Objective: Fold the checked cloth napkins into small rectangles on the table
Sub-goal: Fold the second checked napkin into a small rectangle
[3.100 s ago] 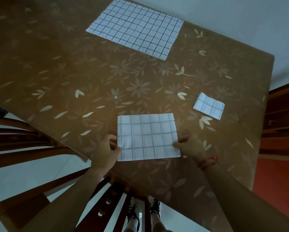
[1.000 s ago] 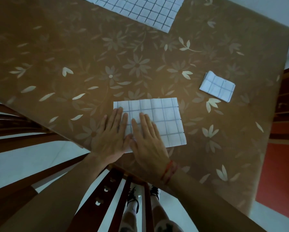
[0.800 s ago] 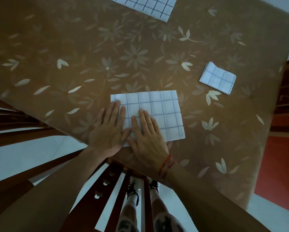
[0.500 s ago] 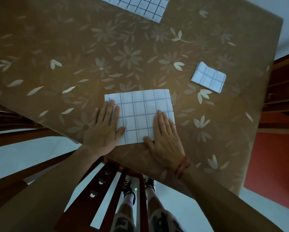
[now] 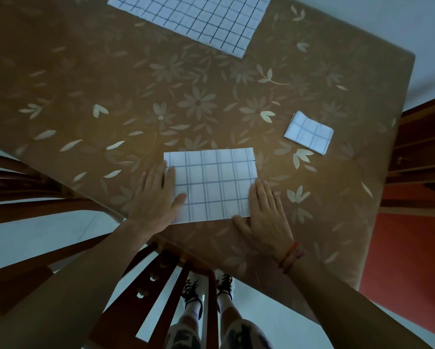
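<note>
the large unfolded white checked cloth napkin (image 5: 198, 18) runs off the top edge. the left hand (image 5: 156, 200) covers the half-folded white checked napkin's (image 5: 214, 185) left edge, the right hand (image 5: 265, 215) part of its right edge.

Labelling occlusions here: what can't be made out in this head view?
Unfolded napkin: far side cut off by the top edge of the head view.
Half-folded napkin: left edge hidden under the left hand, right edge partly under the right hand; layer count not visible from above.
Small folded napkin: too small to count its layers.
</note>
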